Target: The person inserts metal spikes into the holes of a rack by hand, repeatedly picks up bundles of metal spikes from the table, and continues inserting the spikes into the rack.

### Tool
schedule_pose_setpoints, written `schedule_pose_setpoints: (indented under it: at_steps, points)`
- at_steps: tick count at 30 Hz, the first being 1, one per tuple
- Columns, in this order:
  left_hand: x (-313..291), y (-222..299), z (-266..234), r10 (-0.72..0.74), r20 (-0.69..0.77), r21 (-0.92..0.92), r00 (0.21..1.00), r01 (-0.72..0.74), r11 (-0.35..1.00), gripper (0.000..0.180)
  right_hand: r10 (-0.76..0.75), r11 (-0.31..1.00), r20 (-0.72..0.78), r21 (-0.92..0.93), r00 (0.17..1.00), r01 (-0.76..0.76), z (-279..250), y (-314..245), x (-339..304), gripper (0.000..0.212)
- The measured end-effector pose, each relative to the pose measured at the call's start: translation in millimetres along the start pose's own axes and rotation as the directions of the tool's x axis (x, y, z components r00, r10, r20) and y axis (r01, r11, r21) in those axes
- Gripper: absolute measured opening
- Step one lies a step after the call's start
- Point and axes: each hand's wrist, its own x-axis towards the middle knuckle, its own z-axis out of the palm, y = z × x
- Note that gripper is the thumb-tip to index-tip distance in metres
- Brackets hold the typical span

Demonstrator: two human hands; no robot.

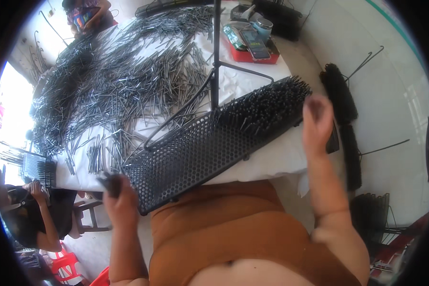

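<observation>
A long black perforated metal rack (171, 167) lies slantwise before me at the table's near edge. Its right part is packed with upright dark rods (271, 105); the holes in the left part stand bare. My left hand (120, 202), just off the rack's left end, is closed around a small bundle of dark rods (111, 184). By the rack's right end is my right hand (318, 124), its fingers curled and slightly blurred. Whatever it may hold does not show. A black upright post (216, 52) with slanting braces rises from the rack's middle.
Loose metal rods (133, 86) cover much of the white-clothed table (271, 164). A red tray (252, 57) at the far right holds a phone (255, 44) and a cup (263, 27). Filled racks (341, 93) stand along the right wall. Other people (31, 209) sit left and far left.
</observation>
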Motion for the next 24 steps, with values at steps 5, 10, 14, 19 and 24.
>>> schedule_pose_setpoints:
  at_steps: [5, 10, 14, 19, 24]
  points:
    - [3, -23, -76, 0.018, -0.195, 0.391, 0.981, 0.061, 0.918, 0.010, 0.685, 0.700, 0.235, 0.050, 0.690, -0.712, -23, 2, -90, 0.024]
    - [-18, -46, -72, -0.282, -0.015, 0.267, 0.959, 0.276, 0.923, 0.017, 0.764, 0.404, 0.363, 0.375, 0.533, -0.835, 15, 5, -78, 0.031]
    - [-22, -50, -57, -0.303, 0.021, 0.125, 0.953, 0.298, 0.946, 0.017, 0.815, 0.270, 0.365, 0.447, 0.450, -0.853, 21, 16, -69, 0.027]
    - [-30, -56, -47, -0.307, -0.017, 0.004, 0.951, 0.308, 0.952, 0.015, 0.821, 0.245, 0.393, 0.412, 0.414, -0.878, 20, 22, -60, 0.025]
    - [-45, -63, -20, -0.287, 0.022, 0.041, 0.958, 0.286, 0.957, 0.018, 0.829, 0.322, 0.284, 0.459, 0.481, -0.828, 28, 35, -40, 0.024]
